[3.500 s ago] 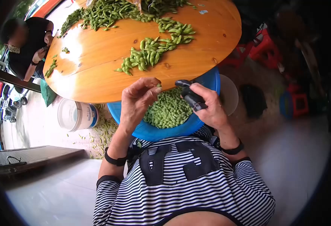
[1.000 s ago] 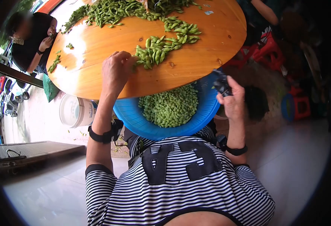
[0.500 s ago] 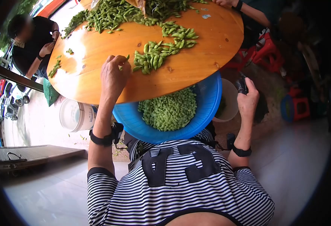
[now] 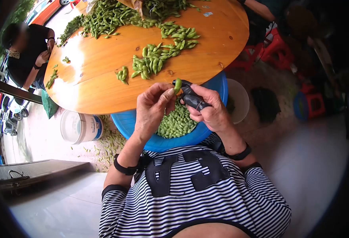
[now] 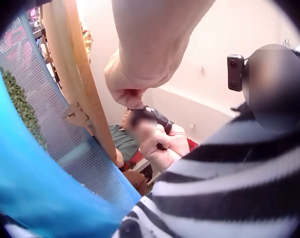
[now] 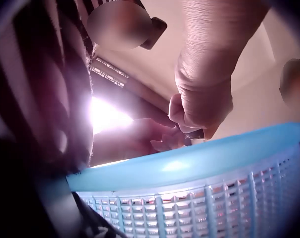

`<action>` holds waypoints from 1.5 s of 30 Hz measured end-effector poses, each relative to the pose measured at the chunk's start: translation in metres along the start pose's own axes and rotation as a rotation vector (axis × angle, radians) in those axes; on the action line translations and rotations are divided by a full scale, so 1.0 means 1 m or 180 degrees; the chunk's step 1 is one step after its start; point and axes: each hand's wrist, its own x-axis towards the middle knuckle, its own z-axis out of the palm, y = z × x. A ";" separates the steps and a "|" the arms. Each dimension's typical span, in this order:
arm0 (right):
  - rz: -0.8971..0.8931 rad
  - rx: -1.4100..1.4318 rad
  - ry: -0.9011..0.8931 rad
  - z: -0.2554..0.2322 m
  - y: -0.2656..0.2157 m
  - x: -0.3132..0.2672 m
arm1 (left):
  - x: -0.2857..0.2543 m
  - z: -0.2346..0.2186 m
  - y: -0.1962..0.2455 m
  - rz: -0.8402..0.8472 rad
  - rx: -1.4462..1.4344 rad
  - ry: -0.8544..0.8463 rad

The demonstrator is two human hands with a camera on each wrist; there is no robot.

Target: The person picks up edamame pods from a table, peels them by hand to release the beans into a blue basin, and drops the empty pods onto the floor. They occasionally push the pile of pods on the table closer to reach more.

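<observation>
My left hand [image 4: 152, 105] pinches a green edamame pod [image 4: 177, 86] between thumb and finger above the front edge of the table. Facing it, my right hand [image 4: 212, 107] has black coverings [image 4: 192, 99] on its thumb and forefinger, and these fingertips are at the pod's upper end. Below both hands sits a blue basin [image 4: 123, 123] with many shelled green beans [image 4: 178, 123], partly hidden by the hands. In the left wrist view the two hands meet, the left hand [image 5: 140, 74] nearer. The right wrist view shows my right hand [image 6: 204, 109] above the basket-like rim [image 6: 174, 166].
On the wooden table [image 4: 99, 87] a row of pods [image 4: 154, 61] leads to a large pod heap [image 4: 111, 18]. A few pods [image 4: 121, 75] lie apart. A white bucket [image 4: 81, 126] stands left, a pale tub [image 4: 238, 101] right. Another person [image 4: 27, 51] sits at the left.
My left hand has come back from the pods on the table with one pod. The right hand has swung in from beside the pale tub to meet it over the basin.
</observation>
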 end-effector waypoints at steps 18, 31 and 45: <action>0.0040 0.0726 -0.0490 -0.011 0.000 0.001 | -0.003 0.004 -0.013 0.2173 0.2399 0.0534; 0.0437 0.1356 -0.0569 -0.038 0.020 0.009 | 0.001 -0.001 -0.017 -0.0070 -0.1360 -0.0239; -0.0650 -0.2206 0.0203 -0.005 0.007 -0.002 | 0.000 0.006 -0.009 0.0900 0.1586 0.0059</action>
